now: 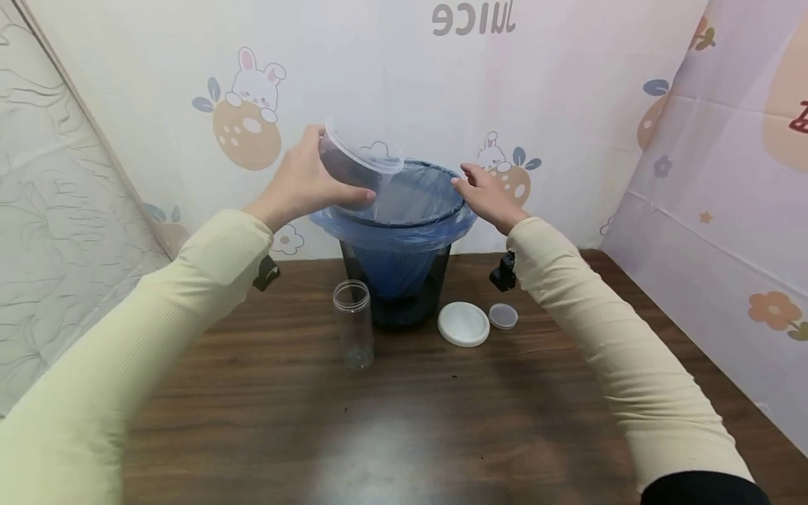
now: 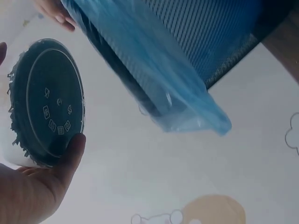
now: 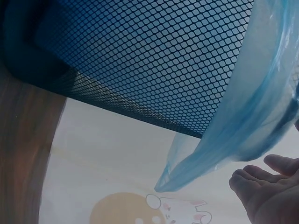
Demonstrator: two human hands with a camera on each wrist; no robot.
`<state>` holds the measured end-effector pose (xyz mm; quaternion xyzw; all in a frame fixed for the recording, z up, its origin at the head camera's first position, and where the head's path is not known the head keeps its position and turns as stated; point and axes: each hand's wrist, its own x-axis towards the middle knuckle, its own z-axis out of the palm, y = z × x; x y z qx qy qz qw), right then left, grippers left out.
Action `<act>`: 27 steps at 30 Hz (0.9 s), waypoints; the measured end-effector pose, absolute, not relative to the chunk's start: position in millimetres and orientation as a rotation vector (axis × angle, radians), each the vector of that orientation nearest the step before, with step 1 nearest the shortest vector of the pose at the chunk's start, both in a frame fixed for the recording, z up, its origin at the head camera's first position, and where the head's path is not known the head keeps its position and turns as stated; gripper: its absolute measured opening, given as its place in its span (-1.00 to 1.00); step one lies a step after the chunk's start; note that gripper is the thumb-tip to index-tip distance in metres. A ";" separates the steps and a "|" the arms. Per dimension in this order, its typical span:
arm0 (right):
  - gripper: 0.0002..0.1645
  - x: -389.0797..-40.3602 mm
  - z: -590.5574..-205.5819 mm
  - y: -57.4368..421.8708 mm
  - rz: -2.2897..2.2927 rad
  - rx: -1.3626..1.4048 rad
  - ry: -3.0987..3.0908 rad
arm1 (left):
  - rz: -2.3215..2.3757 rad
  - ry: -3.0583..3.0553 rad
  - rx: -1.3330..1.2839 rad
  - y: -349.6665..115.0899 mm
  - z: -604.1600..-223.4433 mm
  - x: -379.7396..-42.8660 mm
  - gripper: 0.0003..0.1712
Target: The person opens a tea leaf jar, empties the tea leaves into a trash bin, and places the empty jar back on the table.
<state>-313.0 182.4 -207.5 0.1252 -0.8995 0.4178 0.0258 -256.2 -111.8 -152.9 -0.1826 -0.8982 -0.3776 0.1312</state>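
Observation:
My left hand grips a clear plastic tub, tilted over the left side of a bin. In the left wrist view the tub's round base shows moulded marks, with dark material behind it and ragged bits along its edge. The black mesh bin stands on the table, lined with a blue plastic bag folded over its rim. Beside the rim, on the right, is my right hand, fingers loosely extended and holding nothing. Whether it touches the bag I cannot tell.
A lidless clear jar stands upright in front of the bin, to the left. On the brown wooden table, a white round lid and a smaller translucent lid lie to its right. A patterned cloth wall rises behind.

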 end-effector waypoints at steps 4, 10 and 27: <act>-0.23 -316.8 -207.5 178.1 1.336 0.379 -2.775 | -1.038 -2.635 -0.517 -110.8 -148.8 -265.9 0.29; -0.27 -318.6 -208.9 171.7 1.307 0.344 -2.782 | -0.977 -2.645 -0.536 -107.9 -149.4 -280.8 0.26; -0.32 -322.3 -218.2 162.9 1.213 0.265 -2.758 | -0.749 -2.673 -0.661 -99.3 -155.5 -306.1 0.28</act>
